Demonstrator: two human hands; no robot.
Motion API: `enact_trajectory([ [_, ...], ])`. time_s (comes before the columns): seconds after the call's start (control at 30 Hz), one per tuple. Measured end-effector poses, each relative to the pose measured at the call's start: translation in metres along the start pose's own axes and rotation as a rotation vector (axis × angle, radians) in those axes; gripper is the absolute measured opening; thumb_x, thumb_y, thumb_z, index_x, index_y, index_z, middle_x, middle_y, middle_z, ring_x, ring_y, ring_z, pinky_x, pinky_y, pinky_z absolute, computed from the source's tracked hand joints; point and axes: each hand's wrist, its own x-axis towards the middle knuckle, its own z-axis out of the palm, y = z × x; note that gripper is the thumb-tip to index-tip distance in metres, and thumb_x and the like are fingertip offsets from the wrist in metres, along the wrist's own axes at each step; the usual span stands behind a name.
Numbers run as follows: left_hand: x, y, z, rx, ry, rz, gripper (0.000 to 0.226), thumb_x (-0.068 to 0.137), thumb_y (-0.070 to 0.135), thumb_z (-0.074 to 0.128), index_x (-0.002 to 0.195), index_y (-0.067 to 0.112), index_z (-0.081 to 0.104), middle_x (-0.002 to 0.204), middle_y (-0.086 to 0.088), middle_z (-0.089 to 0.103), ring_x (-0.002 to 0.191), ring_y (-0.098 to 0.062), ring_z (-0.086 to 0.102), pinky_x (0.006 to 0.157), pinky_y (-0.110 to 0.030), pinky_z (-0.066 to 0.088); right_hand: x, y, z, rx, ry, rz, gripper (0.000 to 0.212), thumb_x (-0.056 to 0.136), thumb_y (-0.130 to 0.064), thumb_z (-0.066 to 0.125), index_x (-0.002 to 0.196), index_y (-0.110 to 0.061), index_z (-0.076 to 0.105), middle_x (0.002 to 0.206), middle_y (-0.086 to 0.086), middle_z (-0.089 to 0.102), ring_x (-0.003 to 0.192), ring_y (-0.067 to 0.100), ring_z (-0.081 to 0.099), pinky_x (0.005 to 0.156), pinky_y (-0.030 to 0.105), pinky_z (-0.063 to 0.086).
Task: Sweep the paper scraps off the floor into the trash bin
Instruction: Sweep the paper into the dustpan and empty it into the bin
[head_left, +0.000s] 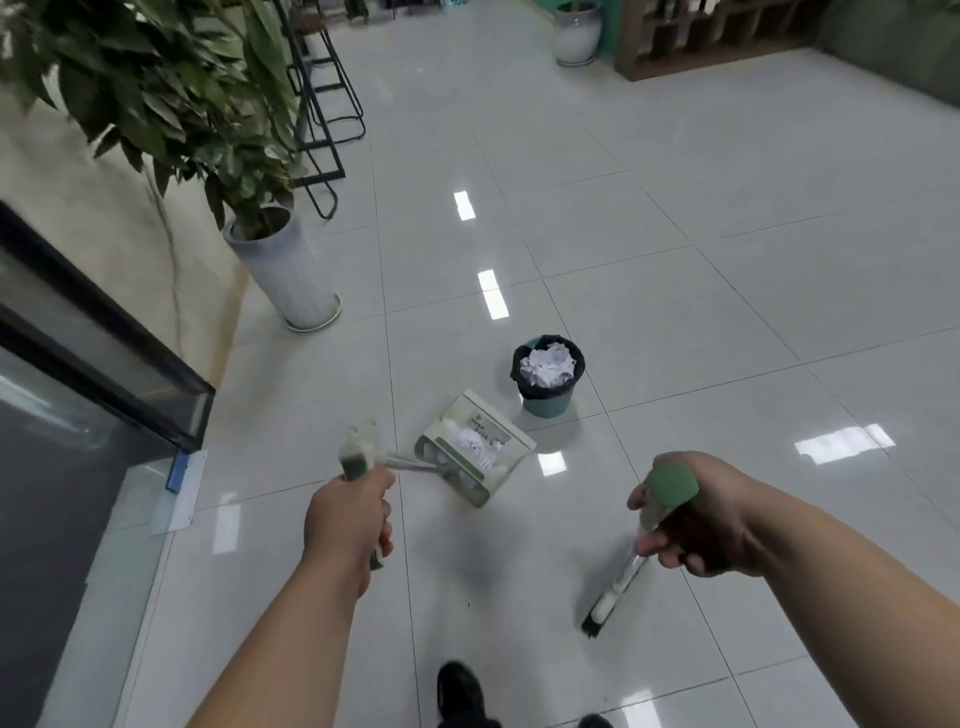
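Gripping with curled fingers, our left hand (348, 519) holds the boxy white dustpan (493, 421), crumpled scraps (470, 441) inside, mid-frame just beside the round teal bin (545, 405) heaped with paper; our right hand (696, 514) wraps the green-capped broom (672, 486) above glossy tiles (727, 312).

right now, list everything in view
teal plastic trash bin with black liner: one, floor centre
crumpled white paper: heap, filling bin
white-and-green long-handled dustpan: one, beside bin, white paper scraps inside
white broom with green cap: one, lower right
leafy plant in white ribbed pot: one, left
white ceramic pot: one, top centre
black metal stool: one, top left
brown wooden shelf: one, top right
black shoes: two, bottom edge
left hand: grips dustpan handle
right hand: grips broom handle
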Motion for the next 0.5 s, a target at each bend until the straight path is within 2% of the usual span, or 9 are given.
enact_trajectory([
  [0.13, 0.033, 0.038, 0.031, 0.017, -0.046, 0.053, 0.007, 0.09, 0.015, 0.061, 0.084, 0.011, 0.058, 0.058, -0.005, 0.045, 0.045, -0.018, 0.038, 0.046, -0.027, 0.035, 0.034, -0.034, -0.004, 0.102, 0.084, -0.076, 0.029, 0.087, -0.024, 0.04, 0.11, -0.01, 0.051, 0.096, 0.036, 0.07, 0.063, 0.038, 0.069, 0.049, 0.023, 0.033],
  [0.23, 0.067, 0.066, 0.05, 0.041, -0.097, 0.094, 0.007, 0.089, 0.014, 0.06, 0.084, 0.01, 0.056, 0.06, -0.006, 0.044, 0.047, -0.019, 0.038, 0.046, -0.027, 0.035, 0.066, -0.068, -0.01, 0.164, 0.162, -0.091, 0.035, 0.085, -0.026, 0.042, 0.113, -0.008, 0.053, 0.098, 0.036, 0.07, 0.074, 0.046, 0.073, 0.052, 0.024, 0.042],
  [0.37, 0.132, 0.107, 0.072, 0.083, -0.143, 0.15, 0.012, 0.088, 0.013, 0.06, 0.08, 0.011, 0.051, 0.059, -0.007, 0.042, 0.046, -0.02, 0.036, 0.044, -0.027, 0.034, 0.108, -0.116, -0.014, 0.241, 0.242, -0.088, 0.037, 0.089, -0.032, 0.042, 0.114, -0.008, 0.054, 0.099, 0.036, 0.07, 0.077, 0.046, 0.073, 0.056, 0.027, 0.046],
  [0.5, 0.189, 0.146, 0.091, 0.221, -0.194, 0.197, 0.015, 0.084, 0.015, 0.058, 0.076, 0.015, 0.046, 0.063, -0.008, 0.04, 0.053, -0.022, 0.036, 0.042, -0.025, 0.032, 0.138, -0.158, -0.011, 0.297, 0.293, -0.07, 0.037, 0.091, -0.033, 0.042, 0.114, -0.009, 0.055, 0.101, 0.034, 0.07, 0.078, 0.045, 0.074, 0.058, 0.027, 0.047],
])
